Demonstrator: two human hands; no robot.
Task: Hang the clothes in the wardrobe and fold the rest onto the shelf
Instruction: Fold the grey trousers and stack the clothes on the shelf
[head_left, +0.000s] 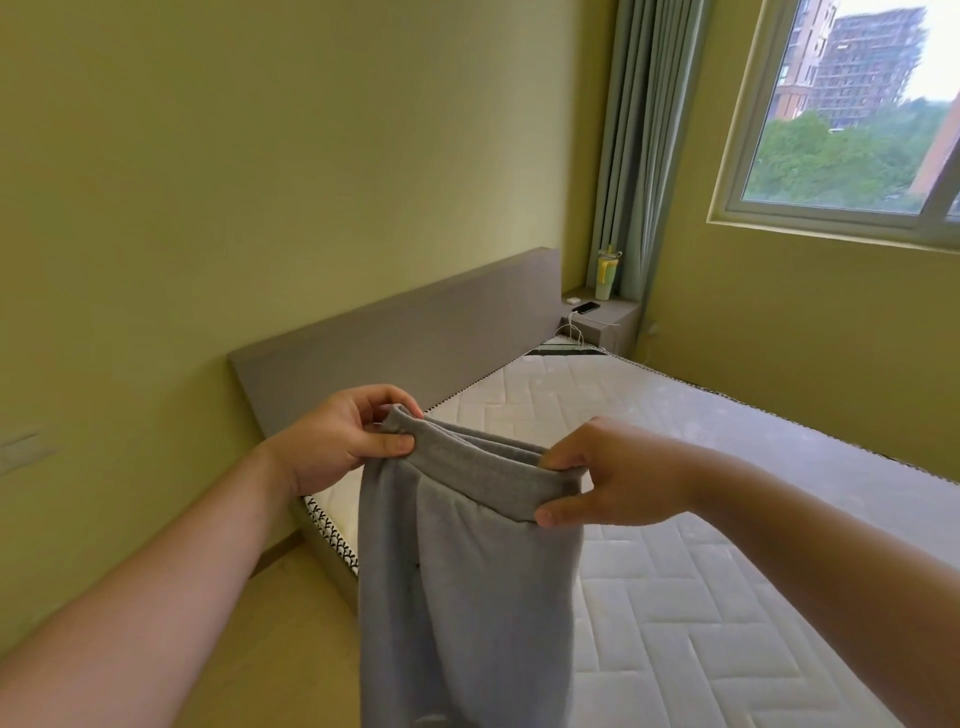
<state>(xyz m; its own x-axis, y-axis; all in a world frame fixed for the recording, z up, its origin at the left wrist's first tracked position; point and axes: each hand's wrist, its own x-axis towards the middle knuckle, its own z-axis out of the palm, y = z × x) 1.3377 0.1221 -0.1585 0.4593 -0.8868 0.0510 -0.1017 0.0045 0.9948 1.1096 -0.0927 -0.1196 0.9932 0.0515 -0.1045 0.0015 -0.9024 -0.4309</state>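
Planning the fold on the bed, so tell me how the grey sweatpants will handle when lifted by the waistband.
Probably floppy: the grey sweatpants drape limply below the waistband, pinched by the left hand and right hand. Likely fairly light, since finger pinches alone carry them. The thick, fleecy-looking knit should grip rather than slip.

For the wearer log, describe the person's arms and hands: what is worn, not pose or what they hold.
Both arms are bare as far as the frame shows: no sleeve on the left forearm or right forearm. The left hand and right hand wear no gloves; no watch, bracelet or ring is visible. Nails on the fingers look short and unpainted.
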